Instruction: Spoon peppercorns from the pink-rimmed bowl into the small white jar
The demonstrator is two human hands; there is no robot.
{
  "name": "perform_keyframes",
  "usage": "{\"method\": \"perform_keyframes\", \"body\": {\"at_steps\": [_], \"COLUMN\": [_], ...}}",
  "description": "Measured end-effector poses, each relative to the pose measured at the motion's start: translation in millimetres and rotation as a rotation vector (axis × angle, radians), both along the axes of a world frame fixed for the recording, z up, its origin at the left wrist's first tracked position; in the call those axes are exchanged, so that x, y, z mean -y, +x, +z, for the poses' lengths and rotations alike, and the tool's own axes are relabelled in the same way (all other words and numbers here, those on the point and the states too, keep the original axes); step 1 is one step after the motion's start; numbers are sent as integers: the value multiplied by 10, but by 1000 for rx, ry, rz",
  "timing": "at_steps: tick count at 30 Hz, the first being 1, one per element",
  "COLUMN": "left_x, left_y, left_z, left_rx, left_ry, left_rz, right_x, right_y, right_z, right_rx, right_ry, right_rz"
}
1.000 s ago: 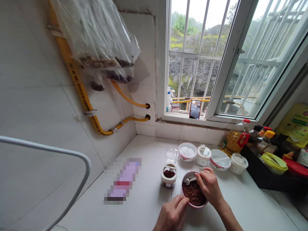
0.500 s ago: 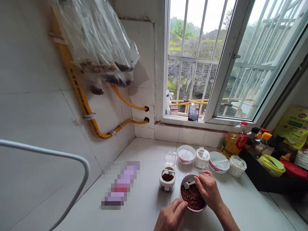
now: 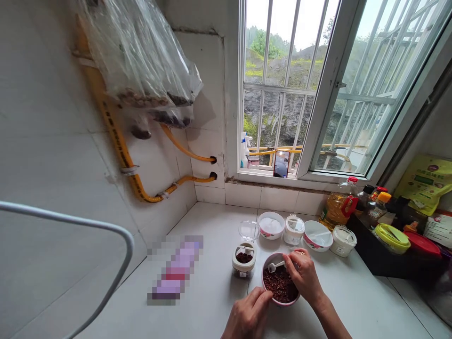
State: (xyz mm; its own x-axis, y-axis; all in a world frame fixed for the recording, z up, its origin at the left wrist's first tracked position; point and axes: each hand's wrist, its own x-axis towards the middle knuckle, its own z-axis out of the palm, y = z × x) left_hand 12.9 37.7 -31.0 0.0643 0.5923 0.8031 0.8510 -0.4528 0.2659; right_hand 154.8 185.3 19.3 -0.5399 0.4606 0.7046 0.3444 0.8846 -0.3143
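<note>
Two contacts hold my attention on the feed: the left hand (image 3: pixel 249 313) pinches the near-left rim of a pink-rimmed bowl (image 3: pixel 277 258), and the right hand (image 3: pixel 303 273), apart from it across the opening, grips the handle of a small white spoon (image 3: pixel 271 268). The spoon's head sits inside the bowl toward its far-left wall, over dark reddish-brown bits (image 3: pixel 280 285); I cannot tell how deep it goes. Compared with half a second ago, nothing here has altered that I can see: the same grips, the spoon at much the same angle, only the whole view shifted slightly, which I put down to the head moving. I judge the work in hand to be no further along. The bowl stands on the white counter (image 3: pixel 208 282), well out from its back edge. Just to its left is a jar (image 3: pixel 243 267) of similar dark bits, its clear lid (image 3: pixel 249 230) open on the back side. Along the back edge I have a dish of white grains (image 3: pixel 271 234), a flowered dish (image 3: pixel 316 246) and two white canisters, while an oil bottle (image 3: pixel 337 207) stands toward the back-right corner beside a black rack (image 3: pixel 388 263).
</note>
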Motion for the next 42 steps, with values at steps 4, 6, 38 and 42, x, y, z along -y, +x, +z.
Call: {"method": "perform_keyframes", "body": {"at_steps": [4, 6, 38, 42], "left_x": [-9, -11, 31, 55], "left_y": [-1, -1, 26, 28], "left_z": [-15, -21, -27, 48], "left_rx": [-3, -4, 43, 27], "left_ry": [-4, -12, -82, -109], "left_rz": [-7, -4, 42, 28], "right_x": [8, 27, -16, -15], "right_y": [-24, -37, 26, 19], "right_z": [-27, -27, 54, 28], "right_rx": [14, 14, -33, 24], "right_ry": [19, 10, -50, -65], "right_rz": [4, 34, 9, -22]}}
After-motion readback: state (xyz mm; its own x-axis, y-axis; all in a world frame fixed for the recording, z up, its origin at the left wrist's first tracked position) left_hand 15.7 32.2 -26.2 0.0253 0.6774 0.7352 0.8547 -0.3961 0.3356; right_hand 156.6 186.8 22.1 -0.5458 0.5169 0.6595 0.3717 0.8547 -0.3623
